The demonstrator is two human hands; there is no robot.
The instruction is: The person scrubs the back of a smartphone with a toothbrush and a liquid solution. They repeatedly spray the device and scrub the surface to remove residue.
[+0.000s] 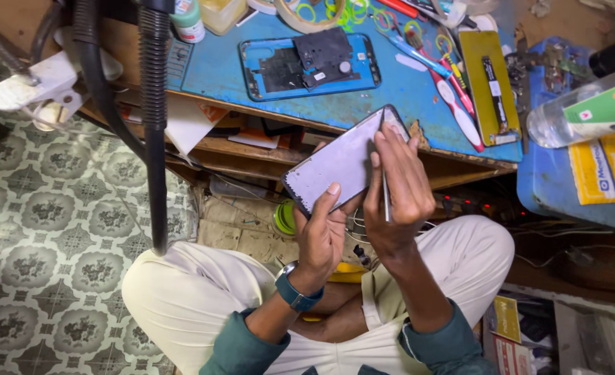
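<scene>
- The left hand grips the lower edge of a phone screen panel, thumb pressed flat on its pale grey face, fingers curled behind it.
- The right hand is closed around a thin metal tool, pinched between thumb and fingers, with the fingertips resting on the panel's upper right corner.
- The screen panel is a flat rounded rectangle with a dark rim, held tilted above the person's lap, just in front of the worktop edge.
- A teal-strapped wristwatch sits on the left wrist; both sleeves are dark green, and the crossed legs wear cream trousers.
- On the blue, scuffed worktop lies a blue phone frame with black inner parts showing, well apart from the hands.
- To its right lie a red and white toothbrush and a yellow rectangular tray bearing a narrow black strip.
- At the right edge a clear plastic bottle lies on its side with a green label, above a yellow rectangular package with blue print.
- A black ribbed hose hangs down on the left over the patterned floor tiles.
- A yellow box stands low on the right.
</scene>
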